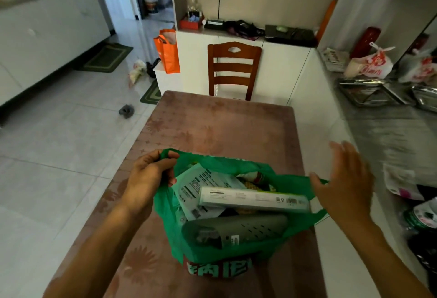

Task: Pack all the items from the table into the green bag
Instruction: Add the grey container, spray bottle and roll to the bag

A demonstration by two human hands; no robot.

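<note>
The left hand (147, 179) has its fingers (165, 156) curled tight round the green bag's (212, 250) left handle loop (165, 152), gripping it at the bag's far-left corner. The right hand (343, 184) is released: its fingers (340, 153) are spread and nearly straight, blurred, and the thumb lies at the right handle loop (319, 215); whether it touches the fabric cannot be told.

The green bag stands on the pink flower-patterned surface (224, 127), at its near end between the two forearms, with its mouth open upward. It is thin green fabric, creased, with a red band of pale green characters low on its near face.

A long white box (253, 199) with a barcode near its right end lies across the mouth, its long axis running left to right, the right end slightly nearer the camera. Under it, toward the left, a pale flat package (196, 186) with dark printing tilts with its long axis running from far-left to near-right. Nearest the camera a grey perforated shoe (236, 229) lies with its long axis left to right. Behind the box, a red-and-white item and something yellow show only in part.

Beyond the surface's far edge stands a wooden chair (233, 68) against a white cabinet, and an orange bag (168, 49) sits to its left. On the right a grey counter (378, 118) carries a red-printed plastic bag (376, 63) and metal trays (371, 92).
</note>
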